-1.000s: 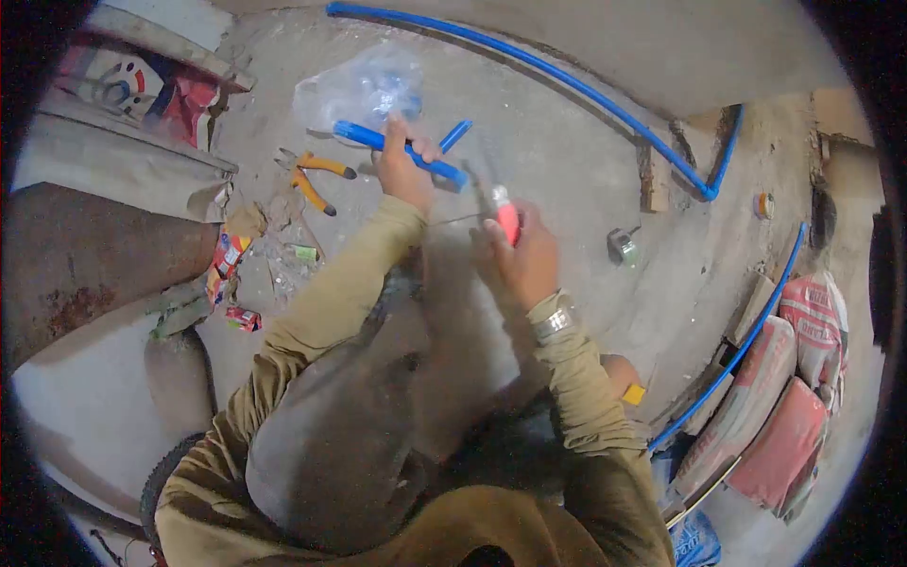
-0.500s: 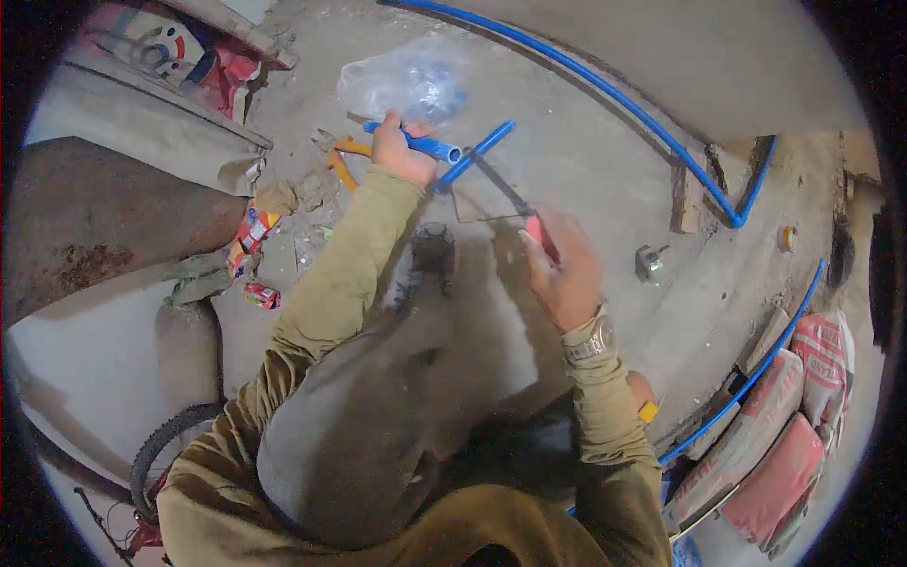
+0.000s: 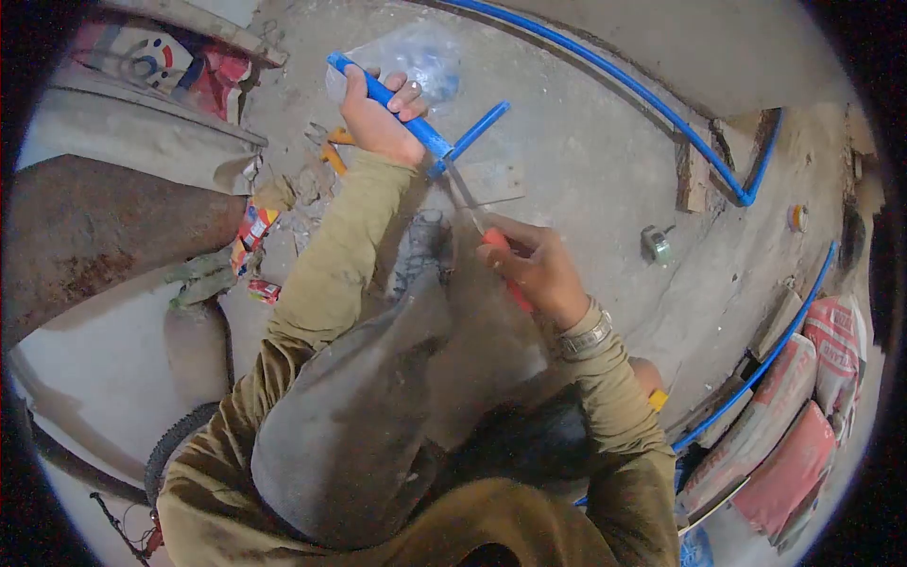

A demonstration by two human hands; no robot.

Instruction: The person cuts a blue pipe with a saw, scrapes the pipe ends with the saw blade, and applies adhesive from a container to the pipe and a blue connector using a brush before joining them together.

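Observation:
My left hand (image 3: 383, 118) is wrapped around a short blue pipe (image 3: 392, 97), which slants down to the right. In my right hand (image 3: 540, 269) is a knife (image 3: 498, 243) with a red handle and a long, narrow blade. The blade tip meets the lower open end of the pipe. Just behind that end, another blue pipe piece (image 3: 482, 130) lies on the floor. A clear plastic bag (image 3: 430, 59) with blue pieces inside lies beyond my left hand. Pliers with yellow-orange handles (image 3: 333, 156) lie left of my left wrist, partly hidden by the sleeve.
A long blue pipe (image 3: 605, 66) runs along the wall and bends at the right. A roll of tape (image 3: 655, 245) lies on the concrete floor. Cement sacks (image 3: 756, 425) are stacked at lower right. A rusty metal sheet (image 3: 113, 241) stands at left, near crumpled wrappers (image 3: 253, 227).
My left hand has moved up and left, tilting the pipe more steeply. The right hand has brought the knife left, so its blade now touches the pipe's open end.

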